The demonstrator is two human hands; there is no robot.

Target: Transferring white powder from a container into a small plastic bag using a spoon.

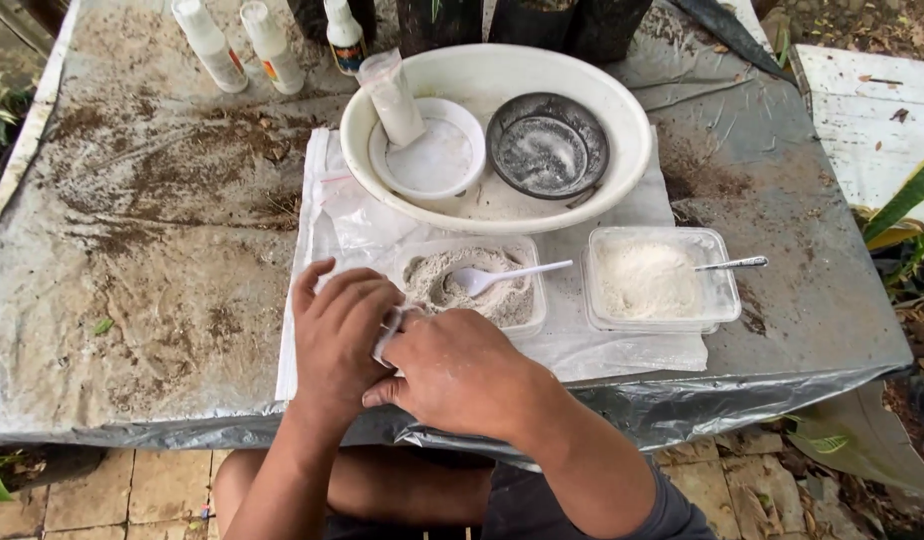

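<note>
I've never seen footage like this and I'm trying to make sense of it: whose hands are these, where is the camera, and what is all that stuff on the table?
There is no machine here. The single picture comes from a camera worn on a person's head, looking down at their own two bare hands. The left hand and right hand are pressed together around a small white item, mostly hidden, so I cannot tell what it is.

They work over a table covered in dirty grey plastic sheeting. On it lie a clear tub of grey powder with a white spoon, a clear tub of white powder with a metal spoon, and a big white basin holding a small white bowl and a dark bowl. White bottles stand behind.
</note>
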